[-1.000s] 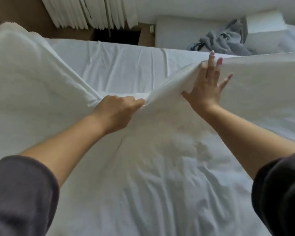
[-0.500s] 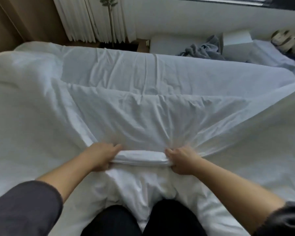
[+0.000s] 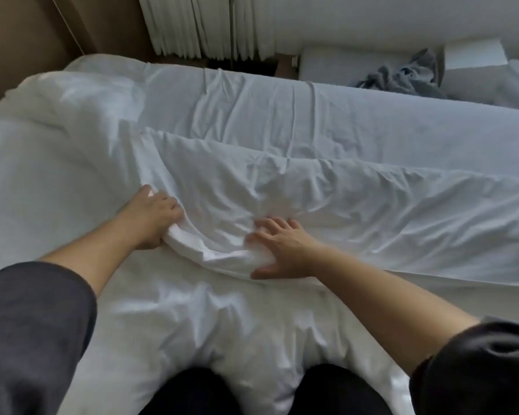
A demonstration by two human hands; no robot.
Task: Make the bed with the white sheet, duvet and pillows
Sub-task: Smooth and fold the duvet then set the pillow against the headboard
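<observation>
A white duvet [image 3: 357, 211] lies rumpled across the bed, its folded edge running between my two hands. My left hand [image 3: 152, 215] grips that folded edge, fingers curled round the fabric. My right hand [image 3: 282, 250] lies on the duvet with fingers spread, the thumb beside the fold, holding nothing. The white sheet [image 3: 282, 115] covers the far part of the mattress. More bunched duvet [image 3: 42, 151] rises at the left. No pillow is plainly on the bed.
White curtains [image 3: 204, 25] hang beyond the bed's far edge, beside a brown wall [image 3: 27, 40]. A grey garment [image 3: 402, 76] lies on a white surface at the back right. My dark-trousered knees [image 3: 192, 393] press the near edge.
My right hand has let go of the folded edge and now lies spread on the duvet. My left hand has slid left and away along the fold, still gripping it.
</observation>
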